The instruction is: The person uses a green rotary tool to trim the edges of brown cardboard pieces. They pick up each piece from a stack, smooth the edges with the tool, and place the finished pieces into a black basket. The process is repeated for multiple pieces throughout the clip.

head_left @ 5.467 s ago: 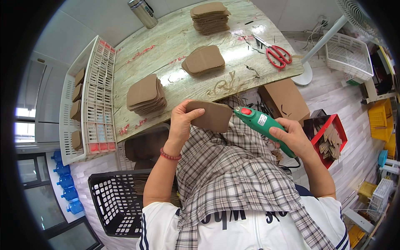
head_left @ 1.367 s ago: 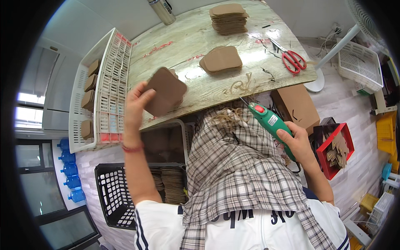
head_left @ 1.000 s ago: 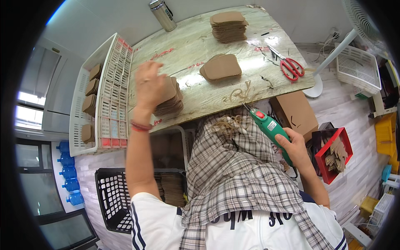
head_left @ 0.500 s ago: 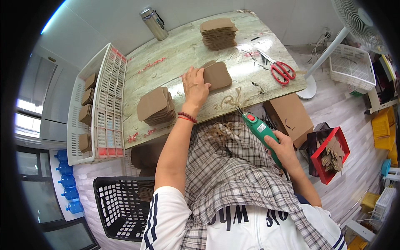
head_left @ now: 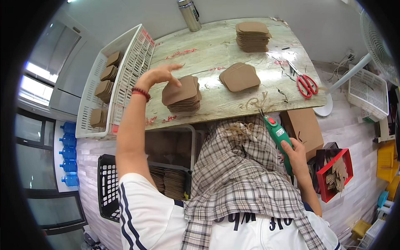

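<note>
We count three stacks of brown leather-like cut pieces on the table: the near-left stack [head_left: 181,93] under our spread-fingered left hand [head_left: 157,76], a middle stack [head_left: 240,77], a far stack [head_left: 252,36]. Our right hand [head_left: 296,152] grips one green electric cutter [head_left: 278,137]; one pair of red scissors [head_left: 307,84] lies right.

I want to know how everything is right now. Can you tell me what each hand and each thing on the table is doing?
left hand: open, raised over the table, holding nothing
right hand: closed around the green tool
green tool: held, tip toward the table edge
near brown stack: piled, top piece askew
middle brown pieces: lying flat
far brown stack: neatly piled
red scissors: lying flat
metal bottle: upright
</note>
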`<action>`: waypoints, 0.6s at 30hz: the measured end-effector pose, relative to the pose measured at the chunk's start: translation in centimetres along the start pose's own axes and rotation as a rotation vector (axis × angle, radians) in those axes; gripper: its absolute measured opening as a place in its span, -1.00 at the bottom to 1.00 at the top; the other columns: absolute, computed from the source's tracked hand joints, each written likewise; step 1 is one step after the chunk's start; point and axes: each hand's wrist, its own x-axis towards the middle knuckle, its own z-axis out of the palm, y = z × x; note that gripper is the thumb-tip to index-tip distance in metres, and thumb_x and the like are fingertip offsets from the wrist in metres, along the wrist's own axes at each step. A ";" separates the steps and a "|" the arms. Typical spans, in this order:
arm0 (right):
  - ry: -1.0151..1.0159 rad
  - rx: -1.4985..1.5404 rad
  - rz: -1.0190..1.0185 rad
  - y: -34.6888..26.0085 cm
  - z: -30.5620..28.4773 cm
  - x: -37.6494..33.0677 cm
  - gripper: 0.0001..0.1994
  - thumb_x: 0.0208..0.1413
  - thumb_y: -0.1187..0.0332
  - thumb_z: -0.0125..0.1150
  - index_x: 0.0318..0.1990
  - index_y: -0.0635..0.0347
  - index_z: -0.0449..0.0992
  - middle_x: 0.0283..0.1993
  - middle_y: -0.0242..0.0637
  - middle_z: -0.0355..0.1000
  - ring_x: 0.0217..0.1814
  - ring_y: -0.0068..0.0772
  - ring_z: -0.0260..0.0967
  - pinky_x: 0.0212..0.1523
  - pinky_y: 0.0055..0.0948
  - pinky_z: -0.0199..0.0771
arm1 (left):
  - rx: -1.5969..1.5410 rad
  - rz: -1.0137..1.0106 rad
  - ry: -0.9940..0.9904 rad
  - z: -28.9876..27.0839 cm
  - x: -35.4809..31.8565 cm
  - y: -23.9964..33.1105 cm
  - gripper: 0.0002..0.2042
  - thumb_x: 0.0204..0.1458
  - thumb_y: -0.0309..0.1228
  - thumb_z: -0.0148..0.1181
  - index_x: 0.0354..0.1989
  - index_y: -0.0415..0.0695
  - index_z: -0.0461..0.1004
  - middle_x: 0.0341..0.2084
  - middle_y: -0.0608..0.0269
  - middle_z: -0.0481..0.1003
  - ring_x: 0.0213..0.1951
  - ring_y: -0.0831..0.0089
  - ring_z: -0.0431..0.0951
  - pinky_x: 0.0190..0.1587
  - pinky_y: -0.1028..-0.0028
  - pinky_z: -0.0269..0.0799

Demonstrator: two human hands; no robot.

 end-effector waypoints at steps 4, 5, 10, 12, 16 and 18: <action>0.032 0.004 -0.012 -0.1 1.3 -0.3 -0.68 0.14 0.18 0.22 -0.24 0.34 0.49 -0.50 -0.35 0.43 -0.56 -0.63 0.31 -0.52 -0.60 0.31 | 0.101 -0.105 -0.378 1.2 2.5 -1.7 -0.28 -0.30 -0.30 0.47 0.13 -0.24 0.36 0.06 -0.01 0.42 0.13 0.25 0.38 0.16 0.38 0.25; 0.049 0.010 -0.021 0.0 1.6 -0.4 -0.68 0.12 0.17 0.24 -0.27 0.34 0.51 -0.53 -0.36 0.43 -0.57 -0.63 0.31 -0.53 -0.59 0.31 | 0.142 -0.165 -0.474 1.4 2.8 -1.7 -0.30 -0.30 -0.29 0.48 0.10 -0.24 0.38 0.00 0.02 0.47 0.06 0.26 0.44 0.12 0.38 0.30; 0.061 0.000 -0.012 -1.2 2.4 -0.9 -0.69 0.12 0.21 0.24 -0.26 0.35 0.51 -0.52 -0.36 0.42 -0.57 -0.63 0.31 -0.52 -0.58 0.32 | 0.036 -0.189 -0.484 1.6 2.1 -5.1 -0.40 -0.30 -0.21 0.50 -0.05 -0.27 0.49 -0.21 0.12 0.57 -0.16 0.34 0.52 -0.01 0.42 0.36; 0.067 0.000 -0.023 -0.9 2.5 -0.9 -0.70 0.12 0.21 0.24 -0.26 0.35 0.51 -0.52 -0.35 0.42 -0.57 -0.63 0.32 -0.52 -0.58 0.32 | -0.022 -0.210 -0.432 1.8 1.4 -5.8 -0.40 -0.28 -0.17 0.48 -0.07 -0.31 0.50 -0.22 0.11 0.57 -0.16 0.34 0.52 -0.01 0.42 0.36; 0.044 -0.034 -0.032 -1.1 3.0 -0.6 -0.69 0.11 0.22 0.24 -0.25 0.36 0.51 -0.52 -0.36 0.42 -0.57 -0.63 0.32 -0.53 -0.59 0.32 | -0.297 -0.218 -0.339 2.9 0.0 -8.4 -0.36 -0.23 -0.13 0.45 -0.04 -0.35 0.47 -0.17 0.09 0.53 -0.13 0.32 0.49 0.00 0.43 0.35; 0.040 -0.040 -0.028 -1.2 3.4 -0.7 -0.69 0.11 0.22 0.24 -0.23 0.36 0.52 -0.51 -0.36 0.43 -0.57 -0.63 0.32 -0.53 -0.59 0.32 | -0.408 -0.272 -0.302 3.4 -0.5 -8.9 -0.36 -0.20 -0.15 0.45 0.00 -0.37 0.43 -0.13 0.07 0.50 -0.09 0.32 0.47 0.02 0.44 0.34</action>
